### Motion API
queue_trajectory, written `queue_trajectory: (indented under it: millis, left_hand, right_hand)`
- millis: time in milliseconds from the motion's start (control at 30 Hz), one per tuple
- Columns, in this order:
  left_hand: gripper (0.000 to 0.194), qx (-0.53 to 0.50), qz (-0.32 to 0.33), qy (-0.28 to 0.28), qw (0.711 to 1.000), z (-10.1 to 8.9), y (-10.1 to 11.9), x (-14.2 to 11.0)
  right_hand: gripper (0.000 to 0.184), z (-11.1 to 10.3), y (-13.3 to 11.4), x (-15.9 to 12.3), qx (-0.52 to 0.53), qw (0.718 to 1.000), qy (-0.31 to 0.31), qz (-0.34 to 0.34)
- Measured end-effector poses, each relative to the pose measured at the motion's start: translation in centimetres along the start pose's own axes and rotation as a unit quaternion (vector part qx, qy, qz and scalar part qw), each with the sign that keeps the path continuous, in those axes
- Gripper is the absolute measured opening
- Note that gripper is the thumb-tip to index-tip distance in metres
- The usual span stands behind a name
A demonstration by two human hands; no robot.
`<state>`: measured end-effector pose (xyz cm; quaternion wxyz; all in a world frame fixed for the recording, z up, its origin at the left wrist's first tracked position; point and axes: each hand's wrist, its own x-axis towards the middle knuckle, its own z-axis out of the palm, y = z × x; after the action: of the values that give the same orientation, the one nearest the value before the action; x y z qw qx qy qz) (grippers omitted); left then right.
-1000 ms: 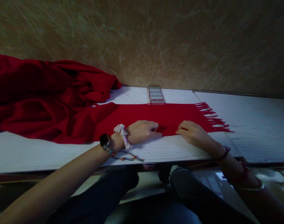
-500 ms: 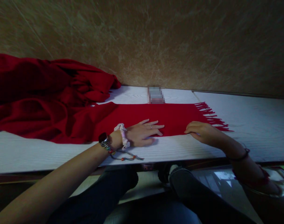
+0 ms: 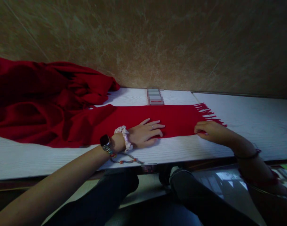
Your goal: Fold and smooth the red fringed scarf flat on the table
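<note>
A red fringed scarf (image 3: 176, 119) lies flat in a narrow strip across the white surface, its tassels pointing right. Toward the left it runs into loose folds. My left hand (image 3: 145, 133) rests on the strip with fingers spread, thumb near the close edge; a scrunchie, a watch and a beaded bracelet circle that wrist. At the scarf's near right corner is my right hand (image 3: 210, 131), fingers curled together and pinching the edge beside the fringe. It covers the lower tassels and that corner.
Bunched red fabric (image 3: 87, 83) is heaped at the back left against a brown marbled wall (image 3: 143, 44). A small blurred-out object (image 3: 155, 96) sits behind the scarf. The white surface (image 3: 256, 122) ends in a dark front edge above my legs.
My right hand has slid a little to the right along the scarf's near edge, toward the fringe. My left hand stays spread on the cloth. The view has shifted slightly.
</note>
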<state>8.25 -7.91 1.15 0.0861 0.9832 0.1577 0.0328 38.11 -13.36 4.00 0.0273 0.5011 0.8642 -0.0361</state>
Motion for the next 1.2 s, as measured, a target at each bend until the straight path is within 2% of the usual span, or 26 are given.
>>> queue_trajectory:
  millis: [167, 267, 433, 533, 667, 833, 933, 1067, 1200]
  left_hand:
    - [0.036, 0.075, 0.045, -0.020, 0.996, -1.5, 0.5, 3.1]
    - [0.042, 0.112, 0.061, -0.009, 0.992, -1.3, 0.5, 4.8]
    - [0.044, 0.055, 0.081, 0.026, 0.995, 1.0, -0.2, 5.6]
    - [0.044, 0.012, 0.073, 0.000, 0.997, 1.4, -0.5, 5.4]
    - [0.043, -0.011, 0.058, -0.028, 0.998, 0.9, -0.4, 5.4]
    - [0.041, -0.034, 0.062, -0.026, 0.997, 0.8, -0.3, 5.4]
    - [0.040, -0.035, 0.061, -0.025, 0.997, 0.9, -0.3, 5.4]
    - [0.043, -0.028, 0.030, -0.022, 0.999, 0.6, 0.0, 5.1]
    - [0.045, -0.008, -0.004, -0.035, 0.999, 0.3, 0.3, 4.8]
  right_hand:
    - [0.026, 0.7, -1.4, 0.7, -0.008, 0.997, 0.065, -0.049]
    - [0.023, 1.7, -1.9, 1.2, -0.055, 0.991, 0.100, -0.076]
    - [0.023, 2.6, -1.9, 1.1, -0.114, 0.976, 0.158, -0.099]
    - [0.027, 2.7, -1.9, 0.9, -0.109, 0.975, 0.173, -0.089]
    - [0.028, 2.9, -2.2, 0.8, -0.078, 0.977, 0.185, -0.068]
    - [0.025, 2.9, -1.9, 0.9, -0.073, 0.977, 0.182, -0.081]
    - [0.021, 2.5, -1.0, 0.4, -0.033, 0.985, 0.144, -0.088]
    - [0.022, 2.1, 0.6, -0.8, -0.043, 0.994, 0.094, -0.037]
    - [0.022, 2.3, 1.6, -1.7, -0.111, 0.990, 0.088, -0.004]
